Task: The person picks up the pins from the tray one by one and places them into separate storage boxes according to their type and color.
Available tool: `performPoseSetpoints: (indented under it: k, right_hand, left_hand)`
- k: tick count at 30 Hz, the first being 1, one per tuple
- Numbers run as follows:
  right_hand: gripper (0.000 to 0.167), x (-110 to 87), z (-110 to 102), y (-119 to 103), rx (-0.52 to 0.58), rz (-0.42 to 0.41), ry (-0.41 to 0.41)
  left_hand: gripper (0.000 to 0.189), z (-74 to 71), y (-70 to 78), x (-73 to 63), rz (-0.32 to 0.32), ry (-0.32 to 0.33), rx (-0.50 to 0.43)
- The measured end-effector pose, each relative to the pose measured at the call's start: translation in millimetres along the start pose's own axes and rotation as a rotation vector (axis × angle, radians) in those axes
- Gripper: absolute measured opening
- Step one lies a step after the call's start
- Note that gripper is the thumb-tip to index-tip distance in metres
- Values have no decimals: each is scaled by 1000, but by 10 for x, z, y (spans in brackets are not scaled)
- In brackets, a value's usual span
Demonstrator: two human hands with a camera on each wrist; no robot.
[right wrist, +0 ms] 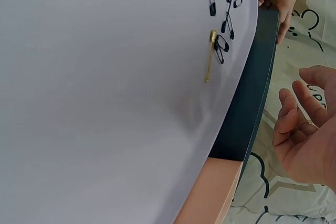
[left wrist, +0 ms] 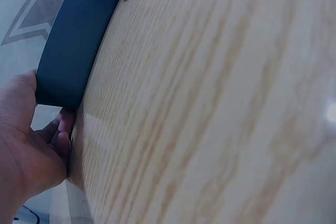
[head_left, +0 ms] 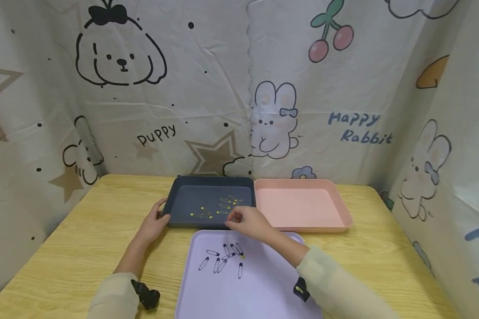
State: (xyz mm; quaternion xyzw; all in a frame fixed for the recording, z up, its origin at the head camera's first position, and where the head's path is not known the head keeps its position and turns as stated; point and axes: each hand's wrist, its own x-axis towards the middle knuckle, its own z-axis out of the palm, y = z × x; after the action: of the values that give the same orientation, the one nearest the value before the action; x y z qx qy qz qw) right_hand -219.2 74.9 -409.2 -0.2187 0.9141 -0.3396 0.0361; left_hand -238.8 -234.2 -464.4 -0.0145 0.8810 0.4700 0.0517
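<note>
My left hand grips the dark blue tray at its near left corner. In the left wrist view, the thumb lies along the tray's end and the other fingers curl beneath. Over the front edge of that tray hovers my right hand, fingers loosely bent; no object shows between them in the right wrist view. Several gold safety pins lie inside the dark tray. On the lavender tray in front are several black safety pins and one gold safety pin among them.
A pink tray stands to the right of the dark one, side by side. All the trays rest on a wood-grain table. Behind hangs a cloth printed with cartoon animals, meeting the table's far edge.
</note>
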Motion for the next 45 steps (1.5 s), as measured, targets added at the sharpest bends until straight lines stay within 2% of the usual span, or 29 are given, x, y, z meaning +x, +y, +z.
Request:
performPoseSetpoints:
  k: [12,23,31,39,45]
  right_hand:
    - [7,-328,-58,79,-8,-35,-43]
    - [7,-524,-81,251,-70,-63,-58]
    - [9,-570,-26,369,-166,-54,-106]
    - [10,-551,-25,410,-181,-21,-129]
    - [13,-548,-12,419,-194,-39,-169]
  left_hand:
    - [60,-66,0,-49,-10,-6,18]
    - [61,-76,21,-11,-4,-5,2]
    - [61,-63,44,-9,6,-5,-7]
    - [61,-33,29,13,1,-4,8]
    - [61,-16,10,17,-7,-13,6]
